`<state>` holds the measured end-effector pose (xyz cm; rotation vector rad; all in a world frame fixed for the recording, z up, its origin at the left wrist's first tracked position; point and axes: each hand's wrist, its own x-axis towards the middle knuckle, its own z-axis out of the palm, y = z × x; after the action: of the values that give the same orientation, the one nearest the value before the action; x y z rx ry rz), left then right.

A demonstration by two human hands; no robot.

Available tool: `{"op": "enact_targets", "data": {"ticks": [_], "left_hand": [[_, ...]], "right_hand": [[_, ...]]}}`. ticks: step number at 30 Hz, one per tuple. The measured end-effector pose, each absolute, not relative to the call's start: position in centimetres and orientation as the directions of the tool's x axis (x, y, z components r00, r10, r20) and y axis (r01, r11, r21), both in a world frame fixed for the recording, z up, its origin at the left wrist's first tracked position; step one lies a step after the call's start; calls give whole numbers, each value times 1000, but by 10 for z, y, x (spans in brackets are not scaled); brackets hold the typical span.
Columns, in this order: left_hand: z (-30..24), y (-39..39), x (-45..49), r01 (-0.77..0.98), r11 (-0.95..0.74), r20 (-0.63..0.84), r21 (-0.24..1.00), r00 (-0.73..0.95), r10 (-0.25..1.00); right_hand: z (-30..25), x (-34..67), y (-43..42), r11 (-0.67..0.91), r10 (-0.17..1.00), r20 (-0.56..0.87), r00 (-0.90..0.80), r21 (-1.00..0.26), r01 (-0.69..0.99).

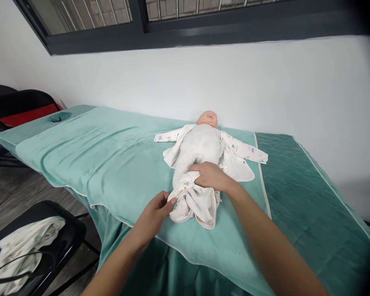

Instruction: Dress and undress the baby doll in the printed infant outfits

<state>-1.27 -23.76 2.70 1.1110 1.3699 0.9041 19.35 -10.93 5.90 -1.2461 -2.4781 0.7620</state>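
A baby doll (208, 118) lies on its back with its head toward the wall and its white cloth body showing. Its arms are in a printed white baby shirt (245, 151), which is spread open at both sides. Bunched around the doll's lower legs are printed white baby pants (200, 201). My left hand (156, 211) pinches the left edge of the pants between thumb and fingers. At the upper part of the pants, my right hand (210, 176) grips the gathered fabric, its fingertips partly hidden in the cloth. The doll's feet are covered.
The doll rests on a bed with a green cover (117, 152) against a white wall (160, 82). A black chair (61, 230) at the lower left holds folded white cloth (27, 246) and a dark cable. More black chairs (21, 102) stand at the far left, below the window (138, 24).
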Motion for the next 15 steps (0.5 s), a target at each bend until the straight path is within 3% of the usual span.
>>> {"op": "enact_targets", "data": {"ticks": [4,7,11,15], "left_hand": [[32,-233,-24,-39,286,-265,957,273,925],[28,-230,-28,-66,284,-242,957,359,902],[21,-221,-27,11,203,-196,979,314,929],[21,-206,-30,154,116,-142,981,165,976]], "right_hand": [[56,195,-108,470,800,9,-599,-630,618],[55,196,-108,469,799,19,-601,-646,603],[54,197,-109,474,801,34,-598,-647,597],[53,198,-110,509,763,49,-644,-661,552]]}}
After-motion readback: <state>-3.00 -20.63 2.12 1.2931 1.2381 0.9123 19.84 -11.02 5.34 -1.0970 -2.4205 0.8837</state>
